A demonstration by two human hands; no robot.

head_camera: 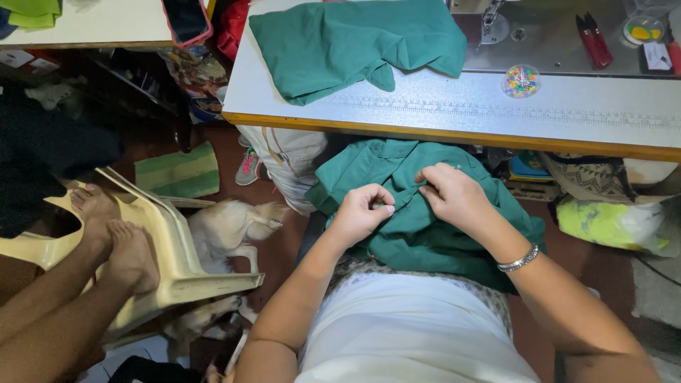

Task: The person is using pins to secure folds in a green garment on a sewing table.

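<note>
- Hands work on a dark green cloth garment that lies bunched in the person's lap, just below the front edge of the white sewing surface.
- Left hand is nearly closed, its fingers curled and thumb pressed to fingertip, pinching a fold of the green garment near its middle.
- Right hand rests on the same garment just beside the left, fingers bent and tips pressed down on the cloth, gripping a small pinch of it; a silver metal bracelet circles that wrist.
- Whether either hand also holds a needle or a pin is too small to tell.
- On the surface above lies a second folded green cloth piece, well apart from the hands.
- Farther right on the surface sit a round clear container of coloured pins and a red-handled pair of snips.
- To the left, another person's bare feet rest on a tipped cream plastic chair.
- A pale tan dog lies on the floor between that chair and the person's lap.
</note>
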